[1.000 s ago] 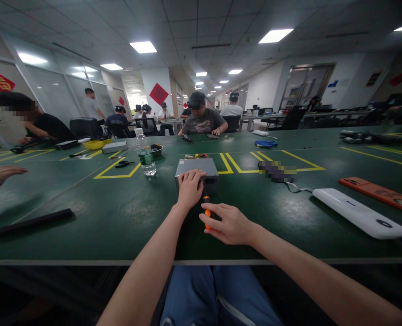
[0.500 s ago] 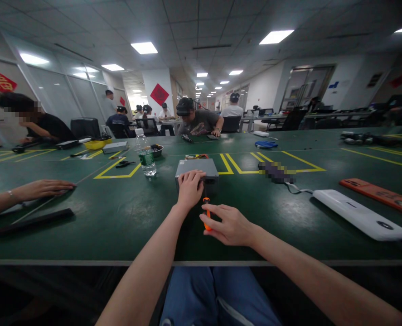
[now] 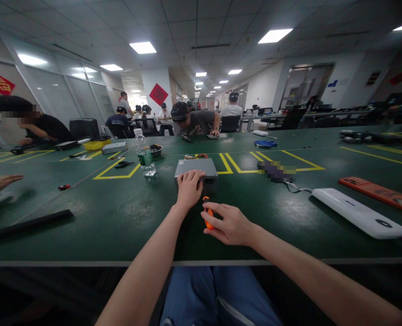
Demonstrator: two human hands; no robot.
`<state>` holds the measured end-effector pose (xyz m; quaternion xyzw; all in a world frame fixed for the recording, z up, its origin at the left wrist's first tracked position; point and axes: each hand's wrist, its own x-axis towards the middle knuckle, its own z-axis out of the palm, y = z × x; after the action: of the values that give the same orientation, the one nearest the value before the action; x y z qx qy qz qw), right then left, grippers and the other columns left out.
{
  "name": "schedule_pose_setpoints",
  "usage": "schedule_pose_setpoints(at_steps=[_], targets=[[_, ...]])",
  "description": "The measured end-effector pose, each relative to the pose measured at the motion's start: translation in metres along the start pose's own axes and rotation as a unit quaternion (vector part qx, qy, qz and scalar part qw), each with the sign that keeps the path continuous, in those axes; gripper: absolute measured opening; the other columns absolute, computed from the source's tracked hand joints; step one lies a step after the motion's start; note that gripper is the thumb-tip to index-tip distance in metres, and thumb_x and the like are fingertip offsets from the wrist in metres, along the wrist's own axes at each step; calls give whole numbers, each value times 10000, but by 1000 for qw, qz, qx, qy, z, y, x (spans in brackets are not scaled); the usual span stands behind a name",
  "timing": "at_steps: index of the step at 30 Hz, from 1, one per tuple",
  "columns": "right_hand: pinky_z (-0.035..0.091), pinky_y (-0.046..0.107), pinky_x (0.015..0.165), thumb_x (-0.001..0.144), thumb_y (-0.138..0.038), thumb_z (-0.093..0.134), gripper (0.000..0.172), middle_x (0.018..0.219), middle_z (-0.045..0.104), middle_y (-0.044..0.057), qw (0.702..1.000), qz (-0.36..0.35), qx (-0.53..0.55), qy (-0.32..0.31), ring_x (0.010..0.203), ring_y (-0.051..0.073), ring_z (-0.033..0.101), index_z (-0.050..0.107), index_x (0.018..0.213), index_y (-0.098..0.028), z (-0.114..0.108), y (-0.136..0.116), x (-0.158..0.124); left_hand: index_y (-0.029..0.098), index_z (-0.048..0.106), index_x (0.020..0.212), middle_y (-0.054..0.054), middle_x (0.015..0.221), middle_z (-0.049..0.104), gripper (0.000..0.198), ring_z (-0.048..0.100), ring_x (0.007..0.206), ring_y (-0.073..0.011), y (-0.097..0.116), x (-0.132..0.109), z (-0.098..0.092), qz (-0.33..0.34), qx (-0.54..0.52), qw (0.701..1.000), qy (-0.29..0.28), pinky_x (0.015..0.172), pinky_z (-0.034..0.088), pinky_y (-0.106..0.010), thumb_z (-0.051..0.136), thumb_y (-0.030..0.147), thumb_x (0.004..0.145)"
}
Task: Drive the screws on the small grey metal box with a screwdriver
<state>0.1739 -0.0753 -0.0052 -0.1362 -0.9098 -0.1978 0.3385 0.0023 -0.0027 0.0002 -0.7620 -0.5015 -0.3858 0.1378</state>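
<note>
A grey metal computer power supply (image 3: 196,166) sits on the green table in front of me, with coloured cables (image 3: 197,156) at its far side. My left hand (image 3: 189,189) grips its near top edge, fingers over the top, hiding part of the near face. Just right of those fingers a dark power socket (image 3: 209,181) shows. Between thumb and fingertips, my right hand (image 3: 230,225) pinches the orange handle of a screwdriver (image 3: 209,218). Its thin shaft points at the near face of the power supply; the tip is too small to make out.
A water bottle (image 3: 147,158) stands left of the power supply. At left lie a black bar (image 3: 34,223) and a small red-and-black object (image 3: 64,187), near another person's hand (image 3: 0,184). A white device (image 3: 357,213) and an orange phone-shaped object (image 3: 379,194) lie right.
The orange handle has turned slightly in my right fingers. My left hand stays on the power supply. At left, the other person's hand has drawn back, uncovering the red-and-black object.
</note>
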Motion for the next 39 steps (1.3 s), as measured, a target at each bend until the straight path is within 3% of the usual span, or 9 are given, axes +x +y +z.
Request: schedule_pose_setpoints(at_steps=[5, 8, 12, 19, 25, 32, 35, 39], targets=[[532, 288, 688, 886, -403, 479, 275, 1080, 594, 173, 999, 25, 19, 8, 864, 200, 634, 501, 935, -134, 4, 1, -4, 275, 542, 1092, -1, 1198, 592, 288, 473, 1156, -185, 0, 0, 1, -4, -1, 1000, 2, 965, 265, -385, 491, 163, 832], [527, 301, 745, 895, -413, 439, 333, 1117, 573, 177, 999, 21, 32, -14, 937, 213, 616, 490, 1035, -116, 2, 1, -2, 272, 540, 1096, -8, 1200, 592, 291, 470, 1160, -186, 0, 0, 0, -6, -2, 1000, 0, 970, 263, -386, 490, 164, 831], [514, 329, 758, 909, -300, 415, 295, 1157, 543, 187, 999, -1, 18, -31, 984, 229, 599, 477, 1148, -139, -1, 0, 1, 274, 539, 1103, -9, 1210, 587, 297, 468, 1162, -189, 1, 0, 0, -8, -1, 1000, -5, 975, 260, -389, 484, 163, 833], [527, 300, 700, 892, -386, 470, 278, 1081, 595, 173, 999, 15, 36, -8, 870, 201, 629, 494, 999, -130, 2, 0, -2, 274, 544, 1097, -7, 1204, 588, 293, 472, 1154, -186, 1, 0, 0, -8, -1, 1000, -2, 965, 269, -380, 487, 164, 832], [513, 323, 777, 915, -290, 398, 337, 1173, 536, 187, 998, 2, 31, -46, 1020, 227, 585, 437, 1206, -123, -2, -1, 2, 275, 542, 1104, -12, 1204, 588, 294, 468, 1160, -191, 1, 0, -1, -6, -3, 1000, -1, 972, 265, -389, 477, 169, 837], [531, 301, 686, 892, -383, 471, 265, 1076, 591, 178, 999, 30, 28, 8, 888, 214, 632, 488, 986, -137, 4, 1, -4, 274, 546, 1098, -12, 1199, 591, 290, 475, 1152, -192, 2, 0, -2, -6, 0, 1000, -3, 964, 271, -384, 483, 171, 835], [530, 305, 737, 896, -406, 440, 327, 1119, 571, 184, 999, 26, 43, -9, 950, 218, 616, 471, 1054, -121, 2, 0, -2, 275, 543, 1100, -10, 1193, 594, 295, 476, 1149, -193, 1, 1, -1, -3, 0, 1000, -1, 961, 268, -387, 482, 164, 833], [519, 329, 759, 912, -302, 404, 319, 1187, 523, 183, 999, 2, 20, -48, 999, 226, 594, 444, 1192, -154, -2, 0, 1, 274, 544, 1094, -2, 1198, 592, 296, 472, 1153, -189, 0, 0, 0, -1, 1, 1000, 0, 959, 266, -385, 490, 157, 828]])
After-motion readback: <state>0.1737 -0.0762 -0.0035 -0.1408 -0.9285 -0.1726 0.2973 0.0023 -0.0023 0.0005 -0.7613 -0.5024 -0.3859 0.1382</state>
